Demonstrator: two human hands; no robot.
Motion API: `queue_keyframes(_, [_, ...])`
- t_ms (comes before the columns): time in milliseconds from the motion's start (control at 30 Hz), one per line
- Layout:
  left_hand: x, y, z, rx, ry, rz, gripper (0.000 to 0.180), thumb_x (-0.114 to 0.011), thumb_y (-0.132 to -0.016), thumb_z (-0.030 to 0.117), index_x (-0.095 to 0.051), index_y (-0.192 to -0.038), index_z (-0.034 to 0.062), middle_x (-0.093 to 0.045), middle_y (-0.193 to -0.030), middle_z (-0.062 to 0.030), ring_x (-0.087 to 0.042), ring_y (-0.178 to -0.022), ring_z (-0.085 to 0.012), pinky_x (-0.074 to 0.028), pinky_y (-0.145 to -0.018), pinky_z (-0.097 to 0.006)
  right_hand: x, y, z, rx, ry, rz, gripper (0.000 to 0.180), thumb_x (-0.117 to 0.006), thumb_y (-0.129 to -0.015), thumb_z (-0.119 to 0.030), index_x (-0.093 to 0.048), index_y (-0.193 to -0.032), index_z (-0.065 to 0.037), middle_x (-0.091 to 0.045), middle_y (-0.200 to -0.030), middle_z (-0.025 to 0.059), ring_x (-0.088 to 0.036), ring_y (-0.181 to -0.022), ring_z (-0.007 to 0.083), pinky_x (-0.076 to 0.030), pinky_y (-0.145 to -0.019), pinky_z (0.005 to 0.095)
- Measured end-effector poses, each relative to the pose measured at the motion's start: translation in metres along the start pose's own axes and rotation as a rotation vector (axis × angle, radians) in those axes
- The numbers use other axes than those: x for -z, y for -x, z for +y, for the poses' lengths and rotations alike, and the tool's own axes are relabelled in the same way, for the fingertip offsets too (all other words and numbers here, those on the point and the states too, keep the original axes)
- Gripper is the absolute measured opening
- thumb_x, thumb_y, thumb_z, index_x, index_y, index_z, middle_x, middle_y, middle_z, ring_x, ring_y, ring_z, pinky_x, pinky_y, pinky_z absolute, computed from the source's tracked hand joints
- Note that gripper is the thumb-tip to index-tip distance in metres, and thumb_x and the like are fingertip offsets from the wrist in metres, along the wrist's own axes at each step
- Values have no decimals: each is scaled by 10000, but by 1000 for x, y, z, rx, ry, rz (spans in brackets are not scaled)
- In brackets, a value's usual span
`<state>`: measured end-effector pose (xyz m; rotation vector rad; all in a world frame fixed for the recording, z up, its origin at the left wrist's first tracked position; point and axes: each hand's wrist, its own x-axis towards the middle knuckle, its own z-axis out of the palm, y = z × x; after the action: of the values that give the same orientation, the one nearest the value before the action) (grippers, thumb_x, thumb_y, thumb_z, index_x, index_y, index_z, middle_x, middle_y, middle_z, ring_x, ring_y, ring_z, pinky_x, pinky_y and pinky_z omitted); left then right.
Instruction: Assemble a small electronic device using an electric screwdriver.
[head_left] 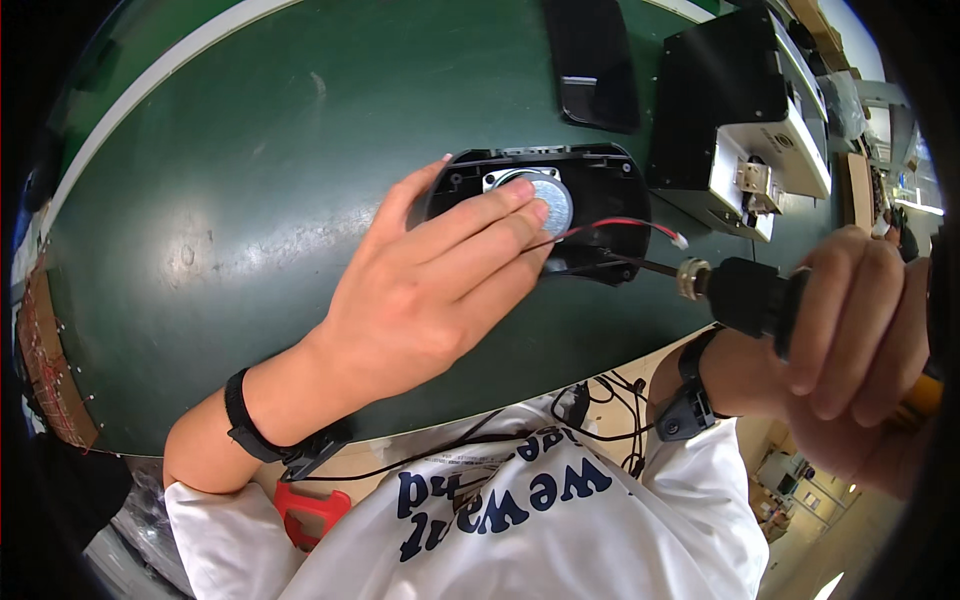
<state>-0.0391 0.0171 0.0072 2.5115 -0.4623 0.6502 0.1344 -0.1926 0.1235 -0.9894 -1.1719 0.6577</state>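
A black plastic housing [615, 190] lies hollow side up on the table in front of me. Inside it is a round silver speaker [556, 207] with a white-edged frame, and a red and black wire ends in a small white plug. My left hand [430, 270] is closed over the speaker, fingers pressing on it, thumb at the housing's left rim. My right hand [860, 330] is closed around a power screwdriver [745, 295] with a black front and brass-coloured collar. Its thin bit reaches the housing's lower right edge; whether it sits in a screw I cannot tell.
Behind the housing lies a glossy black phone-like slab [597, 70]. A black and silver box-shaped device [720, 120] with a metal bracket stands at the right. The green table [220, 220] has a pale curved edge. Cables [620, 410] hang below its near edge.
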Motion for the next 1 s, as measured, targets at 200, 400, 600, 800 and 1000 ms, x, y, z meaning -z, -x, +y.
queue_keyframes(200, [-3, 2, 1, 39, 28, 40, 325, -817, -673, 79, -738, -987, 57, -698, -1143, -55, -655, -1154, -222, -463, -950, -459, -4, -14, 4, -173, -22, -181, 316, -440, -1050, -304, -573, -1029, -18, -581, -846, 66, -571, -685, 218, -511, -635, 356])
queue_keyframes(400, [-2, 1, 0, 44, 31, 63, 230, -802, -696, 77, -742, -917, 56, -702, -1101, -46, -667, -1121, -212, -481, -932, -448, 4, -20, 17, -285, -112, -361, 381, -397, -1070, -313, -586, -913, -21, -630, -884, 98, -615, -737, 265, -546, -671, 394])
queue_keyframes(600, [-3, 2, -1, 53, 33, 63, 227, -803, -692, 84, -738, -908, 55, -704, -1086, -43, -670, -1113, -209, -482, -927, -443, 4, -30, 19, -390, -156, -358, 467, -324, -1090, -320, -594, -870, -8, -643, -859, 121, -619, -775, 276, -546, -692, 400])
queue_keyframes(800, [-5, 2, 0, 56, 30, 67, 211, -803, -697, 79, -736, -897, 61, -706, -1073, -34, -672, -1112, -204, -481, -918, -432, -9, -20, 9, -441, -84, -211, 382, -444, -1060, -274, -602, -823, -19, -631, -827, 114, -613, -749, 266, -542, -676, 363])
queue_keyframes(1000, [-6, 2, 0, 54, 9, 68, 178, -802, -714, 69, -732, -878, 73, -710, -1056, -22, -679, -1096, -193, -482, -914, -422, -49, -25, -5, -531, 113, 45, 226, -585, -985, -137, -573, -779, -45, -606, -784, 109, -593, -690, 247, -528, -636, 347])
